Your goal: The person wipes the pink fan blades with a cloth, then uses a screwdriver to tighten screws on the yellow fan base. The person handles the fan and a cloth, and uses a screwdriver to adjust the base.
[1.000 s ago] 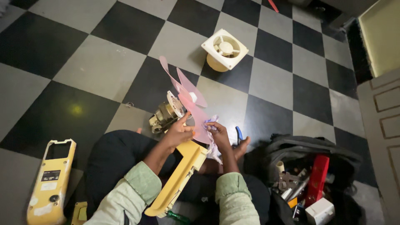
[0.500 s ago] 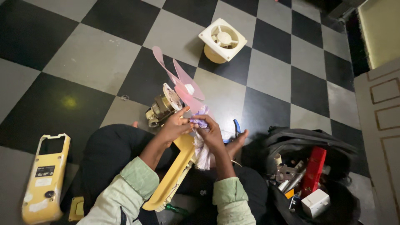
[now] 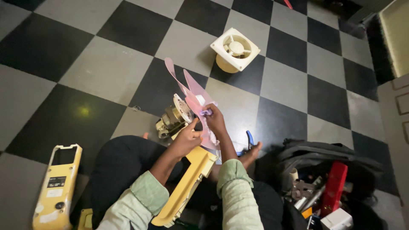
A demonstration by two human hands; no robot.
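Note:
I sit on a chequered floor with a small fan motor (image 3: 172, 119) and its pale pink blades (image 3: 194, 96) in front of my knees. My left hand (image 3: 187, 138) grips the lower edge of the blades beside the motor. My right hand (image 3: 215, 119) pinches a small purple piece (image 3: 206, 112) at the blade hub. A yellow plastic housing (image 3: 187, 185) lies across my lap under both forearms.
A cream square exhaust fan (image 3: 235, 48) lies on the floor ahead. A second yellow housing (image 3: 57, 185) lies at my left. An open dark tool bag (image 3: 328, 187) with a red tool and metal parts sits at my right. Blue-handled pliers (image 3: 249, 140) lie near my foot.
My right hand has moved up from the blades' lower edge to the hub and now pinches the purple piece. My left hand stays on the blades.

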